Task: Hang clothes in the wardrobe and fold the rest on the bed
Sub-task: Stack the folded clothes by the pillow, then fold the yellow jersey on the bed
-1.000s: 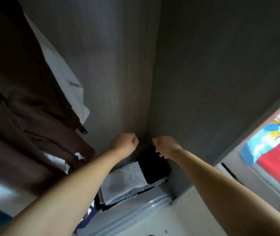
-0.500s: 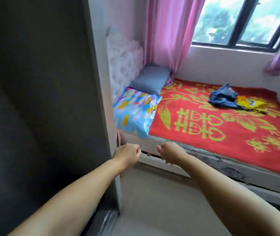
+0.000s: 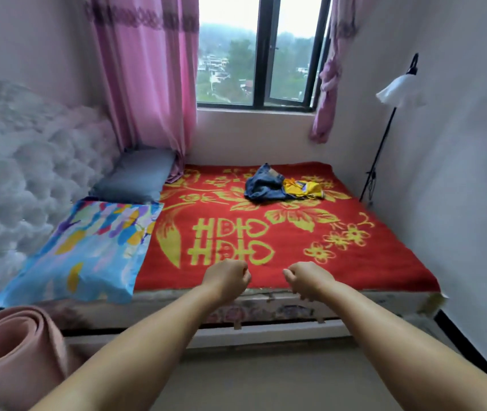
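A crumpled blue denim garment (image 3: 263, 185) lies on the far middle of the bed, touching a crumpled yellow garment (image 3: 303, 188) on its right. The bed (image 3: 384, 262) is covered by a red blanket with yellow patterns. My left hand (image 3: 227, 280) and my right hand (image 3: 310, 278) are held out side by side over the bed's near edge. Both are curled into loose fists with nothing in them, well short of the garments. The wardrobe is out of view.
A colourful pillow (image 3: 88, 250) and a grey pillow (image 3: 138, 176) lie at the bed's left end against a tufted headboard (image 3: 14, 179). A rolled pink mat (image 3: 14, 354) stands at bottom left. A floor lamp (image 3: 396, 93) is by the right wall. Pink curtains (image 3: 147, 78) frame the window.
My view has swung right from the wardrobe interior, past its side panel, to face the bed. Both hands stayed curled and empty in front of me.
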The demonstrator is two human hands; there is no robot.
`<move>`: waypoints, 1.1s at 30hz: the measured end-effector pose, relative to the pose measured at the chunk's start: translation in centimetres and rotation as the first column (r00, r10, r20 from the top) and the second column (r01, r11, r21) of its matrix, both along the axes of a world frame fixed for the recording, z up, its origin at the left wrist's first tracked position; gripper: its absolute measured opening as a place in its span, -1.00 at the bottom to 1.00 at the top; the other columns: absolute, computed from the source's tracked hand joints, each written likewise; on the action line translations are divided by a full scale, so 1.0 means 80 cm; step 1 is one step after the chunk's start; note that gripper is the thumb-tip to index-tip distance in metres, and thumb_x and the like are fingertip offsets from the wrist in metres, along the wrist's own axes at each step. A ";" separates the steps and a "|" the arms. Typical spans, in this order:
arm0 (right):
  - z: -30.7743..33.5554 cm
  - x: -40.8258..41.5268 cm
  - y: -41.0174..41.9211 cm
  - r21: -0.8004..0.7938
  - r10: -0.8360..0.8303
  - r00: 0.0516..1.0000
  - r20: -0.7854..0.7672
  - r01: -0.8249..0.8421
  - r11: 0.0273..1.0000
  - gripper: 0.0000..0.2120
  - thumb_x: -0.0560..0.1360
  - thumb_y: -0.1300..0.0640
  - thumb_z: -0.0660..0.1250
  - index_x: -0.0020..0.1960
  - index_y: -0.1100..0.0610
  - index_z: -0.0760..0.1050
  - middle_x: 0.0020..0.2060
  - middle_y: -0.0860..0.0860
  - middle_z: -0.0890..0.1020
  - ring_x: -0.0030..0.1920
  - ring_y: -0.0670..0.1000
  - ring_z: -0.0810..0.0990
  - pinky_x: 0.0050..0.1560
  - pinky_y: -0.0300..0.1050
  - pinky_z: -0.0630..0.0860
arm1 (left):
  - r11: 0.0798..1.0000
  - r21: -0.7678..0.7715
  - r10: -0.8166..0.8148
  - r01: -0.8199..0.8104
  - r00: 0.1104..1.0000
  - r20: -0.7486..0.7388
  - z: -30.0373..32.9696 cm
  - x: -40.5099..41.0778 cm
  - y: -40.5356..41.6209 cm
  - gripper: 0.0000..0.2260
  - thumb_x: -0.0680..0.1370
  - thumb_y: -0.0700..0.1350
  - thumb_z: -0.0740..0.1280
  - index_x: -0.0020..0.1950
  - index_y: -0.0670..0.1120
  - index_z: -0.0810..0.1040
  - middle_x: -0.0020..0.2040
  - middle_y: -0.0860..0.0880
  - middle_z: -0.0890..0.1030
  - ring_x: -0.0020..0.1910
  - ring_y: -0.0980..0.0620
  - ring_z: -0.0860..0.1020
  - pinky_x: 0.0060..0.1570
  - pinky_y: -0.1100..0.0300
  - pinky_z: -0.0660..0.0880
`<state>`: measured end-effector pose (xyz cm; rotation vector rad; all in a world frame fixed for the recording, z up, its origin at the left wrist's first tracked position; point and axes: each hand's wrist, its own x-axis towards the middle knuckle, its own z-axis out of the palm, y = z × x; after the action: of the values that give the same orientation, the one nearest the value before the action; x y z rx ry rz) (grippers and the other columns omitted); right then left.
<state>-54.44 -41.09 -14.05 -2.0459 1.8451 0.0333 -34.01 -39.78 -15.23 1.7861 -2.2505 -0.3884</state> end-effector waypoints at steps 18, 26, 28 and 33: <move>-0.059 -0.113 -0.304 0.083 -0.075 0.996 -0.053 0.079 0.993 -0.58 0.66 -0.03 0.01 -0.04 0.21 0.54 -0.17 0.12 0.67 -0.25 0.10 0.60 -0.15 -0.01 0.56 | 0.989 0.140 -0.035 0.039 0.999 -0.032 -0.055 -0.102 -0.344 -0.74 0.61 -0.09 0.13 -0.21 -0.16 0.45 -0.32 -0.03 0.48 -0.35 -0.05 0.40 -0.36 0.17 0.29; -0.070 -0.173 -0.481 0.096 -0.237 0.972 -0.005 0.236 0.967 -0.65 0.63 0.00 0.02 -0.19 0.11 0.45 -0.19 0.07 0.67 -0.24 0.10 0.65 -0.08 -0.03 0.57 | 0.981 0.148 -0.127 0.124 0.992 0.011 -0.046 -0.154 -0.552 -0.75 0.60 -0.09 0.14 -0.23 -0.13 0.44 -0.25 -0.05 0.53 -0.27 -0.08 0.51 -0.34 0.13 0.39; -0.090 -0.190 -0.511 0.150 -0.246 0.969 -0.018 0.246 0.958 -0.65 0.63 0.01 0.01 -0.20 0.10 0.45 -0.21 0.06 0.67 -0.24 0.09 0.64 -0.08 -0.06 0.56 | 0.974 0.177 -0.151 0.141 0.987 0.046 -0.064 -0.174 -0.590 -0.75 0.60 -0.09 0.14 -0.24 -0.13 0.44 -0.27 -0.03 0.52 -0.31 -0.04 0.48 -0.37 0.17 0.36; -0.136 -0.262 -0.592 0.218 -0.267 0.963 -0.032 0.268 0.938 -0.66 0.63 0.02 0.02 -0.24 0.06 0.40 -0.11 0.05 0.65 -0.13 0.08 0.62 -0.10 -0.11 0.50 | 0.955 0.246 -0.185 0.165 0.981 0.058 -0.105 -0.239 -0.668 -0.76 0.60 -0.09 0.13 -0.20 -0.14 0.45 -0.29 -0.02 0.49 -0.33 -0.02 0.43 -0.44 0.21 0.28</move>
<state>-75.39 -88.42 -24.89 -1.6347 2.0063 0.1595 -53.10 -93.23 -23.66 1.7438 -2.5222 -0.6606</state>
